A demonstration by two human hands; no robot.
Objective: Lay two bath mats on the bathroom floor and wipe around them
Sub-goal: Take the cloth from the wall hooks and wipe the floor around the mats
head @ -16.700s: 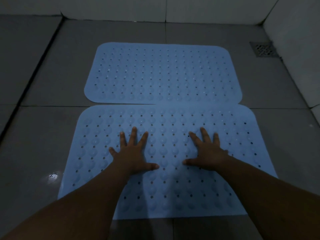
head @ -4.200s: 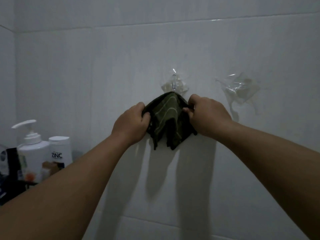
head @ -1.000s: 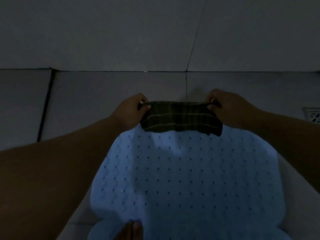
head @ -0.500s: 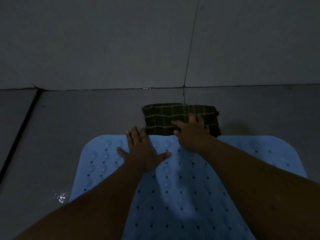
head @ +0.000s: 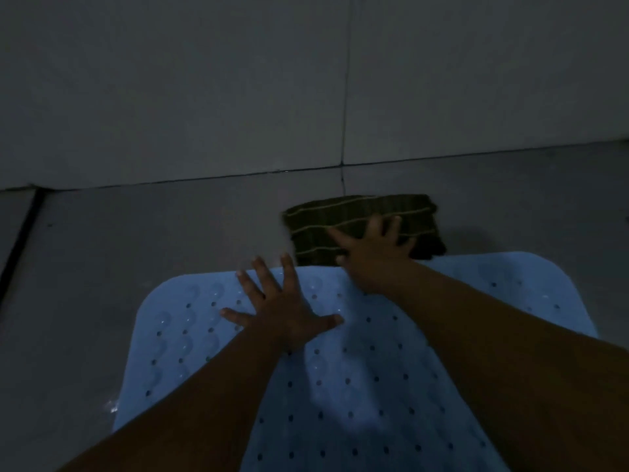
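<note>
Head cam, dim light: right hand (head: 371, 257) is flat on the cloth (head: 364, 228), fingers straight and spread, palm pressing down, nothing curled round it, no pinch. Heel of that hand sits right at the mat's far edge, fingers reaching out over the cloth. Cloth is dark green w/ thin pale stripes, folded into a rough rectangle, lying on the floor (head: 153, 240) just beyond the bath mat (head: 357, 386), near edge touching or almost touching the mat, can't tell which. It's close to the base of the wall (head: 204, 97), w/ a strip of bare tile between.

Left hand (head: 284, 310) is planted on the mat, fingers splayed wide and straight, thumb out to the side, palm down, holding nothing. It's near the mat's far edge, middle fingertips about reaching the edge. Just left of the right hand, the two apart.

Mat is light blue, rounded corners, rows of small holes and raised bumps, lying flat on grey floor tiles. Both forearms run up over it from the bottom of the frame. Only one mat shows in this view.

Wall is pale tile w/ a vertical grout line running down to the floor joint right behind the cloth. Dark grout line on the floor far left. Small wet glint (head: 112, 408) by the mat's left edge.
</note>
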